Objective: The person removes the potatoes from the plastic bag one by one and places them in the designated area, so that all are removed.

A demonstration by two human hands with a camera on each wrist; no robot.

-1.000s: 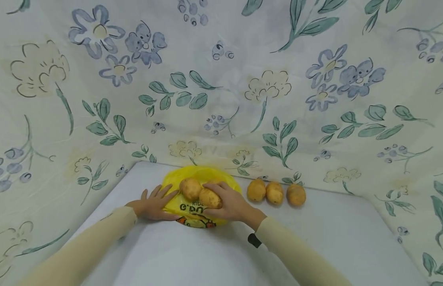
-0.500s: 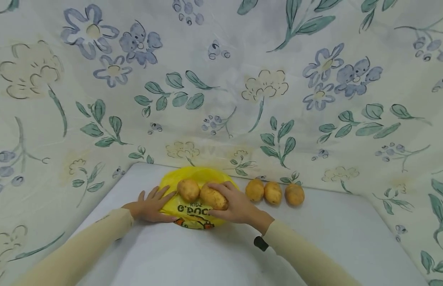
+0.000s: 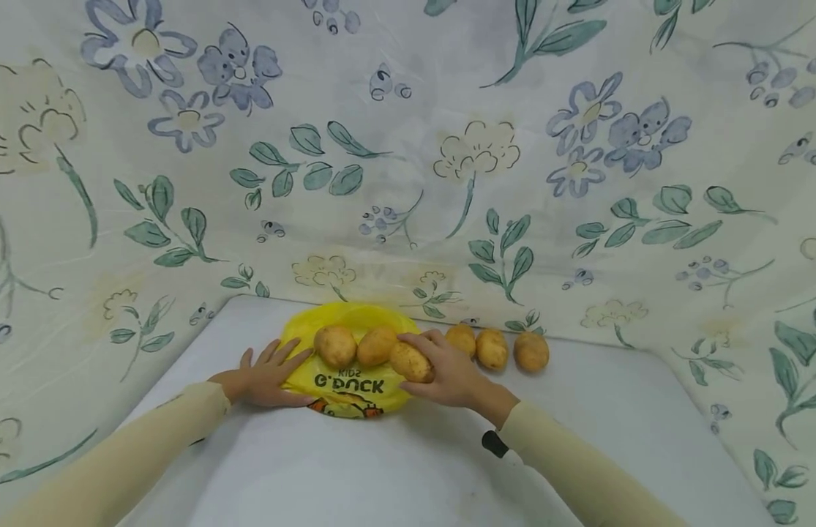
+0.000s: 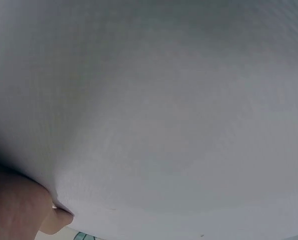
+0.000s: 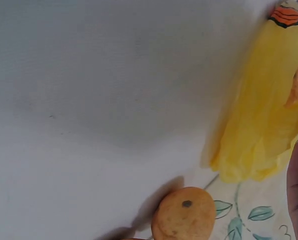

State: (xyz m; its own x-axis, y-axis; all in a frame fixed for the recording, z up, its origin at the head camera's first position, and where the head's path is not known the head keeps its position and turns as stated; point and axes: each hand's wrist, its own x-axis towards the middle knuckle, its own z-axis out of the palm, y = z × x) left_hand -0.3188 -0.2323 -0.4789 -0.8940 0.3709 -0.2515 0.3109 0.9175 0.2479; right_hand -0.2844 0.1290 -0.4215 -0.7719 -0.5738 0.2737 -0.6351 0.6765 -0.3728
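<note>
A yellow plastic bag [image 3: 394, 406] with printed lettering and a duck picture lies spread near the back of the table. Two potatoes, a left one [image 3: 335, 346] and a middle one [image 3: 375, 346], sit on it side by side. My right hand [image 3: 447, 373] grips a third potato [image 3: 410, 362] at the bag's right side, thumb toward the front and fingers over the top. On the bag's left edge rests my left hand [image 3: 266, 377], fingers spread. The left wrist view catches only part of that hand [image 4: 19, 210], low in the corner.
To the right, three more potatoes stand in a row: one partly behind my right hand [image 3: 461, 339], one in the middle [image 3: 492, 348] and one at the end [image 3: 531, 352]. Behind the white table [image 3: 612, 410] hangs a flower-patterned cloth [image 3: 394, 183].
My right hand has moved right with its potato, uncovering the middle potato on the bag and overlapping the row's first potato. My left hand stays at the bag's edge. The head view has shifted slightly.
</note>
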